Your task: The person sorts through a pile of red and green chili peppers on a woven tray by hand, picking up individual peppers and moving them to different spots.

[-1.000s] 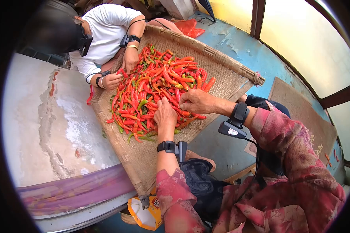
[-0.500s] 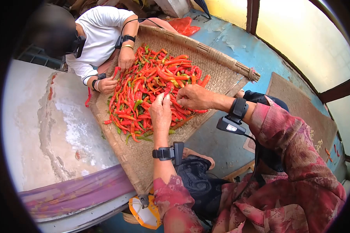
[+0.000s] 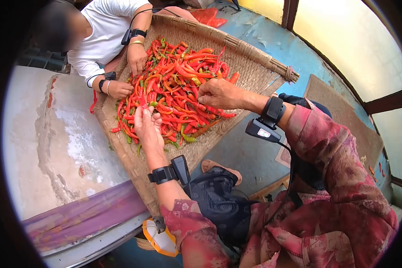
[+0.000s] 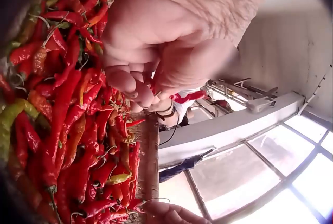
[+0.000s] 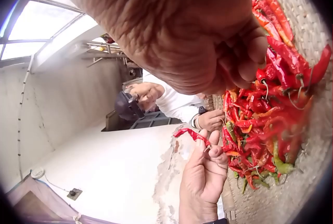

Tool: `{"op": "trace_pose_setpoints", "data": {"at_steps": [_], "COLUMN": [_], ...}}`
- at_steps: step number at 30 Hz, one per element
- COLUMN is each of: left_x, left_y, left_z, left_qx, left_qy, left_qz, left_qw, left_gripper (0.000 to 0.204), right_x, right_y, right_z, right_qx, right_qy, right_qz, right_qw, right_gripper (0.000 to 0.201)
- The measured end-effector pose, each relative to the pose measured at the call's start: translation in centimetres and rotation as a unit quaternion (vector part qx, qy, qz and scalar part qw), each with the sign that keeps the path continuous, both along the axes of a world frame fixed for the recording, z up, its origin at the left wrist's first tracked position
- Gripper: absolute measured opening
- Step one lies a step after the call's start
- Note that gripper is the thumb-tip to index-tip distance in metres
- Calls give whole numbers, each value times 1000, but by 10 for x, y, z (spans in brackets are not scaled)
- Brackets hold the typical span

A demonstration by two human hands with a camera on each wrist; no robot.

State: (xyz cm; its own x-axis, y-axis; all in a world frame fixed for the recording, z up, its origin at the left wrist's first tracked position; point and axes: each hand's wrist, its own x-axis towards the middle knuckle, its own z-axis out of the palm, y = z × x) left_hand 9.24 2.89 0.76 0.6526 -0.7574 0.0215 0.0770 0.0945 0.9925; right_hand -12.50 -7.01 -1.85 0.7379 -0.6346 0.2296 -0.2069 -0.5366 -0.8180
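Observation:
My left hand (image 3: 148,130) is raised over the near-left part of the pile and pinches a red chili pepper (image 5: 191,134) between thumb and fingertips. In the left wrist view the fingers mostly cover that pepper. My right hand (image 3: 221,94) hovers close over the right side of the heap, its fingers (image 5: 252,52) curled toward the peppers. I cannot tell whether anything is between them. The heap of red, orange and a few green chili peppers (image 3: 178,100) lies on a woven tray (image 3: 158,178).
Across the tray, a person in a white top (image 3: 102,27) has both hands at the heap's far-left edge. A pale, worn ledge (image 3: 76,143) with a purple cloth (image 3: 89,210) runs along the left. A red bag (image 3: 210,17) lies on the blue floor beyond the tray.
My left hand has moved left with a red chili pepper, away from my right hand, and turned palm up. The right hand stays over the heap's right side. The head view has shifted slightly.

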Motion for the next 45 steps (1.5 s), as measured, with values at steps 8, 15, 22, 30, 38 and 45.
{"op": "trace_pose_setpoints", "data": {"at_steps": [8,15,22,30,38,45], "left_x": [-33,-117,-113,-79,-80,-31], "left_y": [-2,-21,-30,-18,-9,-13], "left_z": [-20,-23,-20,-17,-17,-21], "left_qx": [178,277,372,218,128,103], "left_qy": [-202,-586,-578,-136,58,-204], "left_qz": [-181,-184,-206,-237,-279,-60], "left_qw": [946,739,697,937,950,972], "left_gripper": [29,40,26,23,18,27], "right_x": [5,2,-11,-5,12,17], "right_y": [-4,-5,-10,-12,0,-1], "right_z": [-1,11,20,1,-2,-6], "right_qx": [-5,13,15,-11,73,119], "right_qy": [-48,-99,-89,-104,11,-18], "right_qz": [-51,-121,-126,-135,-82,-116], "right_qw": [998,988,988,985,994,986], "right_gripper": [17,17,18,18,27,29]}}
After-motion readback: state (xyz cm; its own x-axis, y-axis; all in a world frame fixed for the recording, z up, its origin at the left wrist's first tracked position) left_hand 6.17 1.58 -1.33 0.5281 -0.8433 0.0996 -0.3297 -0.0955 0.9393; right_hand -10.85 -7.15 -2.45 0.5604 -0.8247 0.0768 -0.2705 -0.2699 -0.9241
